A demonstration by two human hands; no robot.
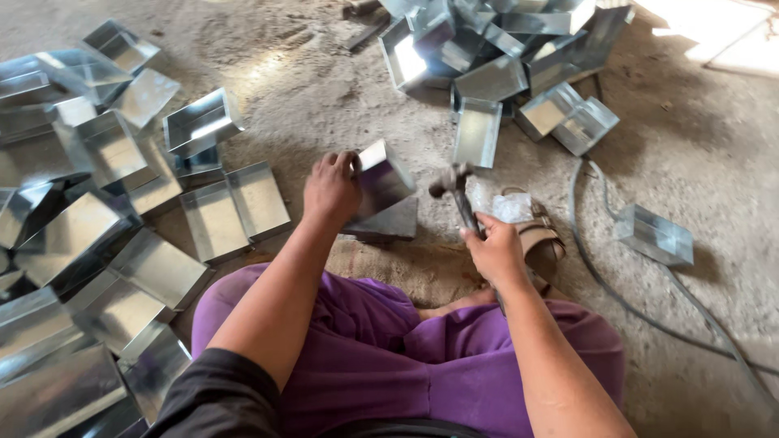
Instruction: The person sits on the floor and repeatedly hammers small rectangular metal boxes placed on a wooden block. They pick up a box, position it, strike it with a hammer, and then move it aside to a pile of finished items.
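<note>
Now | left hand [331, 188] fingers clamped on tilted metal tray [381, 180] over dark block [388, 221], centre floor | right hand [493, 250] fingers wrapped round raised hammer [456, 191] | best struck squarely, tray steadied, fingers off the edge.

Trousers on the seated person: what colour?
Purple trousers, plain and unpatterned, seen clearly in the head view.

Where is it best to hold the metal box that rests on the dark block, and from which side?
Hold the box by its upper left rim, from the left, as the left hand does. It stands tilted on the block, and the hammer in the right hand is at its right side.
</note>
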